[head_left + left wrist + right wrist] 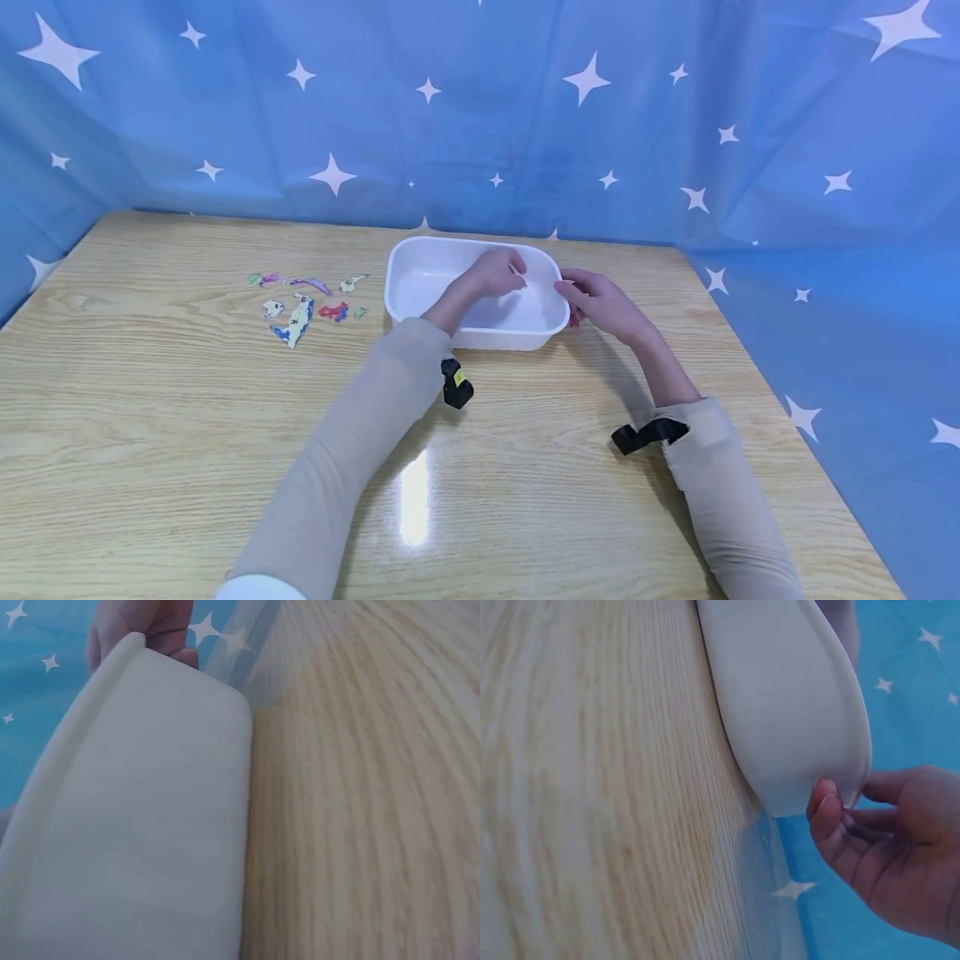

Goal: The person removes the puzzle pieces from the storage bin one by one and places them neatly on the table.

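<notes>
A white plastic basin (480, 338) rests on the wooden table near its back edge. My left hand (495, 273) reaches inside it with bent fingers; whether a small thing sits between the fingertips is too small to tell. In the left wrist view the basin's outer wall (142, 802) hides most of that hand. At the basin's right end my right hand (600, 304) pinches the rim, thumb on one side and fingers on the other. The right wrist view shows this right hand (900, 840) gripping the basin's edge (795, 712).
Left of the basin lie several small, flat, irregular colored pieces, among them a cream and blue one (298, 320), a red and blue one (334, 311) and a purple one (312, 285). A blue curtain (480, 125) with white stars hangs behind the table (187, 433).
</notes>
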{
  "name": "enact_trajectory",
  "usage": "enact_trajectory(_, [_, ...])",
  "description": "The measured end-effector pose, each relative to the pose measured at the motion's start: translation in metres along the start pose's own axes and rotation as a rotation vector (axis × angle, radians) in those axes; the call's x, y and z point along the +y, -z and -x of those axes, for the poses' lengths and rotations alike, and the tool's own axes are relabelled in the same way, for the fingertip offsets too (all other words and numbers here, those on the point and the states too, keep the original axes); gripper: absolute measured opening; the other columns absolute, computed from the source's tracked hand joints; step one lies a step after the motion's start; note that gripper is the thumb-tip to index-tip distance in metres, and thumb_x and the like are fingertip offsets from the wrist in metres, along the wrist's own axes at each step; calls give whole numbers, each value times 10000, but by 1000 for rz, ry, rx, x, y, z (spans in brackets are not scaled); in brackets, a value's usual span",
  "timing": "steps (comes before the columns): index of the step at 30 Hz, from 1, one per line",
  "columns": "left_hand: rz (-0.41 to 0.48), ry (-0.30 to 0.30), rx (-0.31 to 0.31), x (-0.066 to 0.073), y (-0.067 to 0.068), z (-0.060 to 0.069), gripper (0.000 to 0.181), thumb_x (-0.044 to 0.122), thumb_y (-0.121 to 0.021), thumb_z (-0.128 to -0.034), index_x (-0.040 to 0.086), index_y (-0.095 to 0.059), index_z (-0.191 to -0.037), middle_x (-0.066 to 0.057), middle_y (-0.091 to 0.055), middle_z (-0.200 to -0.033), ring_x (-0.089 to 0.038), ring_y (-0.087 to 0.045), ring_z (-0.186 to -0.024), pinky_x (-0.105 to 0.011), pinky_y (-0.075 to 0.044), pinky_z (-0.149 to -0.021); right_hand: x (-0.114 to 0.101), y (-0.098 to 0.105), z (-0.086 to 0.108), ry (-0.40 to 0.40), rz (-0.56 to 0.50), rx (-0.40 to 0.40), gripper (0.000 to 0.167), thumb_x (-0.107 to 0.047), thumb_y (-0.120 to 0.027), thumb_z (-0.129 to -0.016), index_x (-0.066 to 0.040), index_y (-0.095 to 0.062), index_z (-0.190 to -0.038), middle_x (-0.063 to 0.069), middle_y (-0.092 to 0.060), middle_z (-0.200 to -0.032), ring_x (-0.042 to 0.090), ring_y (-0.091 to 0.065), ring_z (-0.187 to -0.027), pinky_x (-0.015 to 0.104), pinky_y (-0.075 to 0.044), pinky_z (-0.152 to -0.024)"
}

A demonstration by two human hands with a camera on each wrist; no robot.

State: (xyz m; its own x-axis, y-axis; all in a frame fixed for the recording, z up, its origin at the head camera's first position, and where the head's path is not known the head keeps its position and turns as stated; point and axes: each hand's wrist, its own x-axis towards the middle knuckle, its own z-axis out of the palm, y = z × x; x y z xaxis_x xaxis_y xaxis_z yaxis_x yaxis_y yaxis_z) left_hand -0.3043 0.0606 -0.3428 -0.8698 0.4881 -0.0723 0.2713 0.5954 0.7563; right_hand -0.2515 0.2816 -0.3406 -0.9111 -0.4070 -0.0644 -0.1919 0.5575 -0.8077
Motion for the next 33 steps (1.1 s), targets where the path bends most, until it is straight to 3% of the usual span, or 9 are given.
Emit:
enact_trajectory(4, [-67, -11, -52, -9, -4, -15, 333, 102, -624, -950, -42, -631, -1251, -145, -645, -1257, -246, -591, -1147, -275, -464, -971, 1, 0, 1, -1, 1, 5, 415, -292, -477, -1087, -7, -515, -1386, 157, -585, -798, 254, -577, -671, 414, -538, -662])
enact_trajectory(5, [-61, -43, -43, -19, -8, -26, 306, 134, -649, -937, -14, -667, -1204, -113, -673, -1200, -218, -608, -1094, -253, -471, -937, 1, 0, 1, -1, -1, 5, 415, -290, -478, -1087, -6, -516, -1387, 157, -584, -798, 254, -576, -670, 415, -537, -662])
enact_trajectory(8, [-98, -48, -70, -25, -10, -33, 265, 147, -672, -927, 22, -704, -1159, -81, -692, -1133, -197, -613, -1040, -239, -477, -904, 1, 0, 1, 1, 2, 4, 413, -288, -477, -1087, -1, -520, -1381, 158, -583, -797, 251, -574, -668, 419, -536, -661])
enact_trajectory(11, [-108, -27, -86, -19, -9, -25, 217, 141, -665, -943, 48, -718, -1132, -74, -685, -1095, -191, -601, -993, -247, -481, -861, 0, -1, 1, 4, 0, 6, 405, -291, -476, -1087, 0, -527, -1364, 163, -587, -804, 251, -576, -668, 427, -540, -659])
enact_trajectory(12, [-131, 0, -101, -9, -6, -14, 222, 109, -648, -954, 28, -703, -1153, -91, -670, -1106, -204, -592, -1008, -254, -477, -867, 0, -1, 1, 5, 2, 7, 400, -293, -474, -1088, -1, -530, -1355, 163, -589, -809, 250, -576, -669, 429, -540, -659])
enact_trajectory(15, [-140, -5, -80, -3, -6, -4, 147, 106, -659, -953, 35, -701, -1075, -80, -643, -1038, -197, -562, -948, -244, -453, -806, -1, -1, 1, 4, 3, 11, 388, -293, -473, -1088, -1, -535, -1336, 165, -588, -812, 251, -575, -670, 428, -541, -658])
enact_trajectory(17, [-152, -22, -64, -4, -7, -3, 118, 108, -680, -938, 35, -696, -1029, -76, -630, -997, -197, -546, -912, -243, -437, -777, -1, -1, 1, 2, 2, 11, 389, -292, -475, -1088, -5, -535, -1343, 162, -586, -812, 248, -575, -670, 422, -541, -659])
enact_trajectory(24, [-176, -60, -62, -5, -10, -4, 121, 112, -693, -944, 38, -680, -1038, -91, -635, -1033, -225, -552, -968, -286, -447, -853, 0, -1, 1, 8, 5, 9, 395, -280, -480, -1087, -3, -531, -1364, 156, -595, -799, 235, -581, -656, 406, -543, -644])
enact_trajectory(33, [-160, -36, -67, -4, -10, -1, 73, 108, -700, -947, 70, -663, -997, -73, -606, -984, -216, -545, -926, -289, -446, -816, 0, 0, 0, 13, -7, 3, 405, -275, -476, -1088, 1, -520, -1382, 158, -591, -799, 229, -579, -653, 405, -544, -637])
